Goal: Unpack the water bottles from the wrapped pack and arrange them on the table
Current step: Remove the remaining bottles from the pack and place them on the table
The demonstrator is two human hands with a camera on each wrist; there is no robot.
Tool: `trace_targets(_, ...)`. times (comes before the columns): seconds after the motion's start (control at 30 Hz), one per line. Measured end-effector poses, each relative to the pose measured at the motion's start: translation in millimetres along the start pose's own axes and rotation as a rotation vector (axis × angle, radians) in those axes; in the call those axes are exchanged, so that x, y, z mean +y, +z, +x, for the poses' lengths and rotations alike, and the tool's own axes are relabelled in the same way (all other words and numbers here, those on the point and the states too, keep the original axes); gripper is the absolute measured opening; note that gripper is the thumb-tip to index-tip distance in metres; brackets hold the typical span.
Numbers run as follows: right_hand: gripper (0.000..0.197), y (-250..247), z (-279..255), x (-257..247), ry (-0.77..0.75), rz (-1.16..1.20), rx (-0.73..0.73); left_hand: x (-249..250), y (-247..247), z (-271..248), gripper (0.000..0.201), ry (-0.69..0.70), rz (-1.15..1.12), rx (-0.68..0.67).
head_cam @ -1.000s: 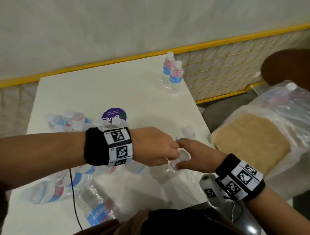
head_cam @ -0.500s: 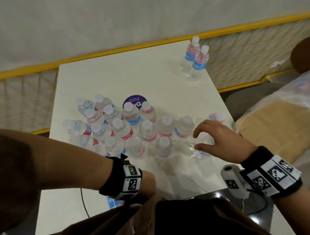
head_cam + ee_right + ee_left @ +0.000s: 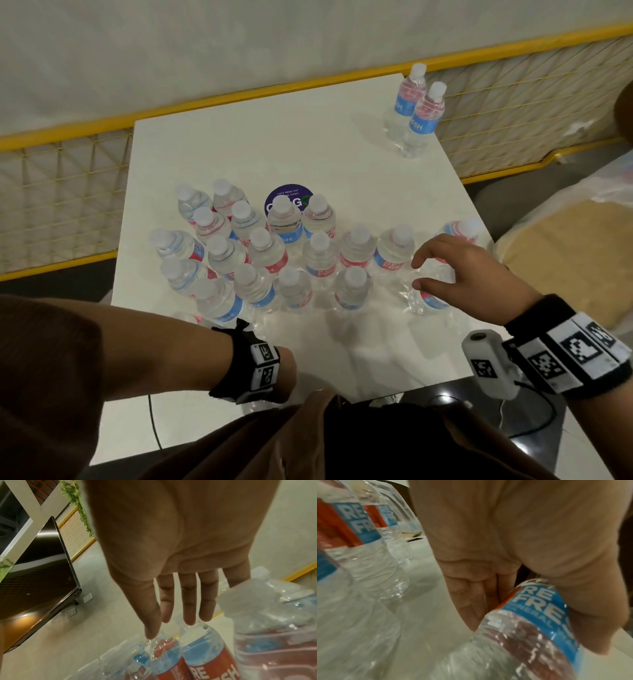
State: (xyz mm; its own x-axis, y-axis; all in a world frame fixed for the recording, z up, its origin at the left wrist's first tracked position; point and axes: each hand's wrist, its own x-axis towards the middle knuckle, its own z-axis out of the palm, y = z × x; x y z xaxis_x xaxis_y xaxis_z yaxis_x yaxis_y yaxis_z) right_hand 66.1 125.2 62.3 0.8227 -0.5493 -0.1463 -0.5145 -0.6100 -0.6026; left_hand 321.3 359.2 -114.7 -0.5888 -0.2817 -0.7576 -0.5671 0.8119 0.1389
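Note:
Several small water bottles with white caps and red and blue labels stand bunched on the white table, on loose clear wrap. Two more bottles stand apart at the far right corner. My left hand is low at the table's near edge, half hidden by my clothing. In the left wrist view the left hand grips a tilted bottle by its label. My right hand hovers with fingers spread over a bottle at the right of the bunch, and the right hand holds nothing.
A round purple sticker lies behind the bunch. A yellow mesh railing runs behind and beside the table. At the right, off the table, sits another plastic-wrapped pack with cardboard. A thin cable crosses the near left edge.
A second ago both hands met at the wrap in the middle. The left hand has since dropped to the near edge, and the right hand has opened over the right-hand bottle.

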Motion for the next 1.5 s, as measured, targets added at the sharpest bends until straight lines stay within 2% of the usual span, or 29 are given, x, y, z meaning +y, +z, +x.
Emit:
trace_targets(0.03, 0.021, 0.4, 0.1, -1.3, -0.001, -0.003, -0.006, -1.0, -3.1, 0.0, 0.024, -0.068, -0.032, -0.052)
trace_targets(0.07, 0.021, 0.6, 0.2, -2.8, -0.004, -0.006, -0.014, -1.9, -7.3, 0.7, 0.023, -0.111, -0.039, -0.046)
trace_targets(0.17, 0.021, 1.3, 1.6, -8.0, -0.015, -0.016, -0.034, 1.7, -52.0, -7.1, 0.015, -0.121, -0.022, 0.054)
trace_targets(0.23, 0.022, 2.6, 4.2, -8.8, -0.025, -0.017, -0.033, 4.6, -83.0, -10.8, 0.024, -0.102, -0.012, 0.004)
trace_targets(0.27, 0.022, 3.5, 5.6, -8.7, -0.03, -0.021, -0.032, 4.4, -91.9, -7.8, 0.029, -0.123, 0.046, 0.02)
trace_targets(0.33, 0.024, 6.5, 8.7, -7.8, -0.033, -0.033, -0.036, 6.6, -107.6, -10.1, 0.035, -0.168, 0.015, -0.011)
trace_targets(0.43, 0.039, 13.3, 11.5, -7.1, -0.043, -0.036, -0.041, 8.1, -116.0, -15.4, 0.032, -0.163, -0.03, 0.001)
trace_targets(0.5, 0.051, 18.1, 12.9, -9.2, -0.09, -0.018, -0.063, 7.9, -125.1, -24.8, 0.028, -0.242, -0.189, -0.018)
trace_targets(0.6, 0.053, 25.4, 16.2, -19.4, -0.152, -0.026, -0.145, -4.1, -141.4, -34.0, 0.056, -0.287, -0.302, 0.082)
trace_targets(0.7, 0.047, 32.2, 20.3, -31.4, -0.169, -0.01, -0.195, -8.2, -151.6, -36.2, 0.065, -0.339, -0.387, 0.216)
trace_targets(0.93, 0.042, 34.7, 27.7, -36.2, -0.17, -0.028, -0.169, -8.2, -164.5, -44.8, 0.076, -0.254, -0.539, 0.408)
trace_targets(1.13, 0.043, 25.1, 28.3, -32.2, -0.185, -0.091, -0.089, -13.2, -169.8, -63.4, 0.058, -0.233, -0.478, 0.381)
trace_targets(1.23, 0.042, 18.1, 30.0, -29.0, -0.148, -0.123, 0.007, -17.3, -179.5, -71.7, 0.058, -0.246, -0.483, 0.344)
trace_targets(1.33, 0.046, 7.4, 28.8, -20.6, -0.046, -0.163, 0.201, -20.6, -185.9, -76.9, 0.055, -0.226, -0.484, 0.302)
trace_targets(1.4, 0.057, -0.6, 25.9, -11.5, 0.118, -0.15, 0.291, -22.4, -187.7, -79.4, 0.052, -0.21, -0.441, 0.27)
trace_targets(1.5, 0.085, -2.4, 20.3, 10.6, 0.392, -0.039, 0.31, -23.1, -188.0, -84.5, 0.051, -0.223, -0.362, 0.191)
